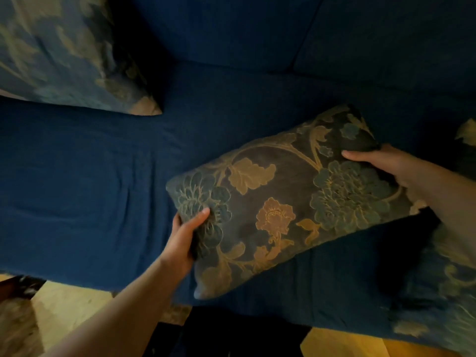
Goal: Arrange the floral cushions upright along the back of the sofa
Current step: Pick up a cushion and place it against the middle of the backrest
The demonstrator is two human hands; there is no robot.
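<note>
A dark rectangular floral cushion (278, 197) with gold leaves and teal flowers is held over the blue sofa seat (90, 176), tilted with its right end higher. My left hand (185, 238) grips its lower left edge, thumb on top. My right hand (386, 163) grips its upper right end. A larger blue floral cushion (64, 52) leans at the far left against the sofa back (231, 27). Another floral cushion (448, 292) lies at the right edge, partly cut off by the frame and hidden behind my right arm.
The sofa's front edge runs along the bottom, with a yellowish wooden floor (69, 305) below it. A dark object (15, 284) sits on the floor at the lower left. The back cushions meet at a seam (298, 55) right of centre.
</note>
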